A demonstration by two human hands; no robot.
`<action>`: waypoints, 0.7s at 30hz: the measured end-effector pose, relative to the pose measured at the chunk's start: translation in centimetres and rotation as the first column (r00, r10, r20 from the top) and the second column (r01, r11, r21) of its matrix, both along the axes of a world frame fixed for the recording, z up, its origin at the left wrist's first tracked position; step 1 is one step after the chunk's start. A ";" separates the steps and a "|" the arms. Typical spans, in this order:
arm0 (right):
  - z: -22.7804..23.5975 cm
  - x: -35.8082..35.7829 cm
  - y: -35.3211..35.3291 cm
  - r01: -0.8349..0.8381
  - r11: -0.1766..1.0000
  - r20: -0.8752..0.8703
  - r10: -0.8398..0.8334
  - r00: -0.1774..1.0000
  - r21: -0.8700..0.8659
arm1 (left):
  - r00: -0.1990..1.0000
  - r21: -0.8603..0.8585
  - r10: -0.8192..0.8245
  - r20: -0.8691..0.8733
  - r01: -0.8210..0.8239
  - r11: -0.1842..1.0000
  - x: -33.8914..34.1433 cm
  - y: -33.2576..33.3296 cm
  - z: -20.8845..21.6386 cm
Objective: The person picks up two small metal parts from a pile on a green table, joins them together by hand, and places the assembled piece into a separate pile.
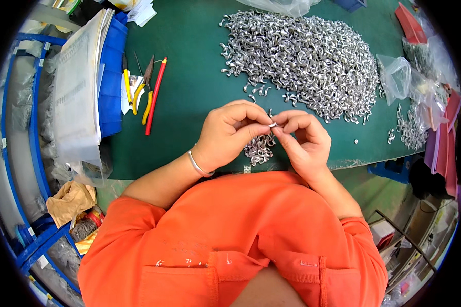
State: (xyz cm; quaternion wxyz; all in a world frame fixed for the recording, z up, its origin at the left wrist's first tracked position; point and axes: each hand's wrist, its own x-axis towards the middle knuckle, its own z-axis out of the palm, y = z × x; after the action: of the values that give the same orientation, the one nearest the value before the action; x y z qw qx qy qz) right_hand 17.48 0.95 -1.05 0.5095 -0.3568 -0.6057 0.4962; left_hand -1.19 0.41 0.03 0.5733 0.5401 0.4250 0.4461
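My left hand and my right hand meet over the near edge of a green table. Together their fingertips pinch a small silver metal piece. Just below the hands lies a small heap of the same silver pieces. A large pile of curved silver metal pieces spreads over the table beyond the hands. A silver bangle is on my left wrist, and I wear an orange shirt.
Yellow-handled pliers and a red-handled tool lie at the left. Beside them stands a blue bin with papers. Clear plastic bags with metal parts and red bins sit at the right. A blue rack stands far left.
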 end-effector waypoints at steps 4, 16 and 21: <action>0.4 0.1 0.0 0.029 0.980 0.142 -0.058 0.988 0.195 | 0.981 -0.144 0.051 0.188 -0.024 0.989 0.5 -0.3 0.1; 0.2 1.0 0.9 0.012 0.928 0.339 -0.148 0.929 0.374 | 0.998 -0.140 0.056 -0.024 -0.059 0.988 -0.5 -0.6 0.4; -0.8 0.6 1.4 -0.032 0.942 0.526 -0.158 0.836 0.334 | 0.903 -0.049 -0.073 -0.424 0.057 0.997 -1.5 -0.3 0.4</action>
State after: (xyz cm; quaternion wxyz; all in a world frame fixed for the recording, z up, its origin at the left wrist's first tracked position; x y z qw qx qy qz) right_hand 18.11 2.31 -1.81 0.3845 -0.4130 -0.7873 0.2486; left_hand -2.68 0.12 0.46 0.4909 0.6279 0.5294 0.2906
